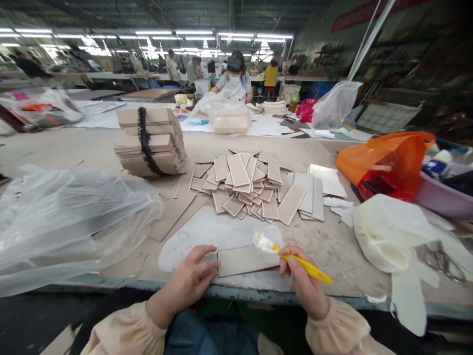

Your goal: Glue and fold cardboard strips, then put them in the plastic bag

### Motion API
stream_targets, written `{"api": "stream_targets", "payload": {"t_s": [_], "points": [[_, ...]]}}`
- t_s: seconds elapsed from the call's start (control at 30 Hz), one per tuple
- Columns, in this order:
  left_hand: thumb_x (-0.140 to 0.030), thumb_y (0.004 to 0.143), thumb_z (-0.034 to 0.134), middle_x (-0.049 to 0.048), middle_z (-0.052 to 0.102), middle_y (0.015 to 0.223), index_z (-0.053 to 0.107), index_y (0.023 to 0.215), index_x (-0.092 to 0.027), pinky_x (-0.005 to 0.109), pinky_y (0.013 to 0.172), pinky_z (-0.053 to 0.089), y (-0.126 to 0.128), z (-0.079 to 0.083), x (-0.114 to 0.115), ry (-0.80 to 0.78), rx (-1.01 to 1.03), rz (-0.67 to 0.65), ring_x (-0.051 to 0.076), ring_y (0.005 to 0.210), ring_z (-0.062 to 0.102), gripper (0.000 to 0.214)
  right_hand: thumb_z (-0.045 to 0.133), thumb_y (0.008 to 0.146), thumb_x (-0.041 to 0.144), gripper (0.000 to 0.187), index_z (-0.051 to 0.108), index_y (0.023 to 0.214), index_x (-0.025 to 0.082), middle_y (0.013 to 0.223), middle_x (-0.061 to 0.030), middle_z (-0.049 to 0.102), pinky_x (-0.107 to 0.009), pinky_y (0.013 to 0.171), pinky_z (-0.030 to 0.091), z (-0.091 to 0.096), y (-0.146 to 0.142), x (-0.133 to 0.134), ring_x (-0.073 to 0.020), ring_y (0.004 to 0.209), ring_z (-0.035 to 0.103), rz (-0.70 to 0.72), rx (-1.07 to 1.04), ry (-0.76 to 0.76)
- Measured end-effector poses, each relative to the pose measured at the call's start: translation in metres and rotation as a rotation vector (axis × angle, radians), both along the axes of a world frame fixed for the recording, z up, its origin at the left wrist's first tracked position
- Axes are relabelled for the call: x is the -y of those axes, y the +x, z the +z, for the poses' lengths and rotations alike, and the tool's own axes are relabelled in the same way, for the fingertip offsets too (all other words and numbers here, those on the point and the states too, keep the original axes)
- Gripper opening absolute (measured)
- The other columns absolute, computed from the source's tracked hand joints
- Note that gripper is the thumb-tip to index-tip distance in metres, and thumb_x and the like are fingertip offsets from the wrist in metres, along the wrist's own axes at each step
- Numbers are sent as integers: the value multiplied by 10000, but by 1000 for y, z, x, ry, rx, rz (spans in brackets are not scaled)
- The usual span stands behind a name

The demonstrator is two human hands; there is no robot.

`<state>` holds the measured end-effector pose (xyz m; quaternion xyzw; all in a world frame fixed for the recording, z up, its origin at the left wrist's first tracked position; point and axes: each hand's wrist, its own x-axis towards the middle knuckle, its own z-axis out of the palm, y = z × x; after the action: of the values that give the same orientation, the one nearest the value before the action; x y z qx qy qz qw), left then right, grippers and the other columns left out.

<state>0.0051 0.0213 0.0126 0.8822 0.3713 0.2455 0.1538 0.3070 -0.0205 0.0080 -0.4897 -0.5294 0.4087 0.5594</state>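
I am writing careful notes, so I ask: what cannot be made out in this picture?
- Head view: lower pieces of the pile, hidden by upper ones.
- Head view: far edge of the board, partly behind the brush.
- Head view: rest of the purple basin, cut off by the right edge.
- Head view: any writing on the red banner, too blurred.

On the right of the tabletop (332, 256), an orange bag (380, 158) just beside a lilac basin (445, 195), with scissors (441, 261) near a loose white roll (384, 234); crumpled translucent plastic (77, 222) on the left. Farther back, a person (223, 83) in a dark cap (234, 63), rows of tube lights (154, 32) beyond.
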Motion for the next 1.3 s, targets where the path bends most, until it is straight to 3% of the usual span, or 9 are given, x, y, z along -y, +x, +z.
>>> {"api": "stream_targets", "payload": {"t_s": [0.17,0.4,0.63,0.9,1.3], "points": [[-137,921,508,83,627,1079,667,1041,-223,318,829,542,-3,-5,7,-5,10,-84,178,971,582,218,458,979,499,340,573,915,185,513,59,424,-223,483,352,5,-29,-5,-118,479,396,50,-147,-161],[-110,911,509,73,679,1014,671,1046,-208,311,840,547,2,-18,1,7,84,-127,168,966,601,233,460,973,528,354,569,935,193,554,56,460,-217,474,356,-2,-52,-11,-115,483,411,193,-79,-289],[-105,894,537,63,700,1001,670,1007,-189,291,845,561,2,-21,4,62,106,-122,160,964,627,194,480,960,536,356,577,948,194,574,48,508,-218,481,387,2,-58,-15,-115,481,448,245,-47,-310],[-108,906,499,69,696,998,671,1026,-196,305,878,563,2,-20,5,23,95,-136,162,989,638,227,465,981,487,323,589,962,190,610,36,559,-196,498,410,-1,-59,-18,-102,498,479,299,25,-293],[-95,890,523,64,673,927,655,952,-180,310,836,545,9,-13,4,4,75,-118,164,911,616,169,481,965,423,253,606,870,224,592,37,552,-229,487,413,13,-47,-22,-130,501,497,235,210,-259]]}}
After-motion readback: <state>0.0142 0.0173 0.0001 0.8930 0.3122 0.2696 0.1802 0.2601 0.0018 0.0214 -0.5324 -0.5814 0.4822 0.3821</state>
